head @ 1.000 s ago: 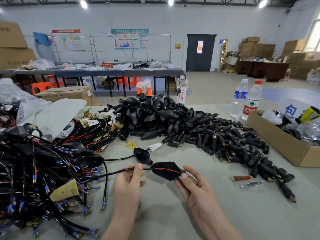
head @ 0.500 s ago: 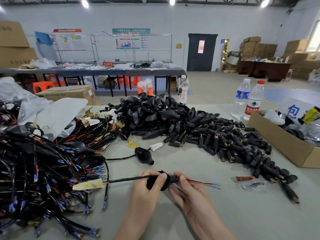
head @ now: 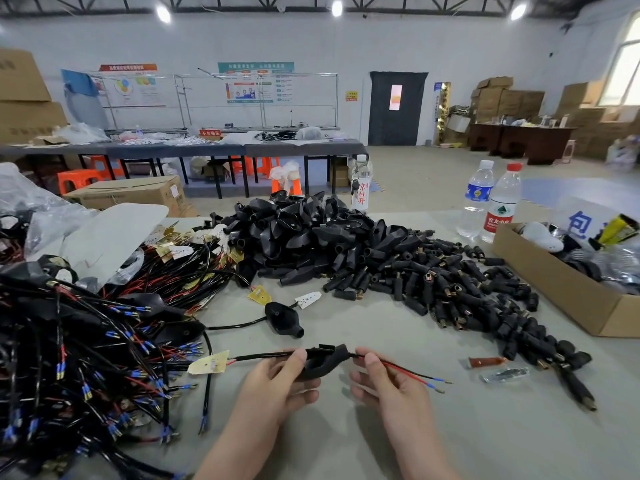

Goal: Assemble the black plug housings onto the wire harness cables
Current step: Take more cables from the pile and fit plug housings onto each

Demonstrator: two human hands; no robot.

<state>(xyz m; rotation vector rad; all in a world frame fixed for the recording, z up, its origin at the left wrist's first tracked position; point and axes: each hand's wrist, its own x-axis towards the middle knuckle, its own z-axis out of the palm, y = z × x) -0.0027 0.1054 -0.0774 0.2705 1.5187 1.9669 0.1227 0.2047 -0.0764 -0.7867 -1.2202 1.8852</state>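
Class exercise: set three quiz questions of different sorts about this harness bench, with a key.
1. True or false: the left hand grips the black plug housing.
2. Which wires does the right hand pinch beside that housing? A red and black; B green and yellow; C white only.
3. Fill in: the open cardboard box lies on the person's ___ side.
Key: 1 true; 2 A; 3 right.

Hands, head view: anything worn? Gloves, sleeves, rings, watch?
Nothing worn. The left hand and the right hand are both bare: no gloves, rings, watch or wristbands. No sleeves show anywhere down to the bottom edge of the frame.
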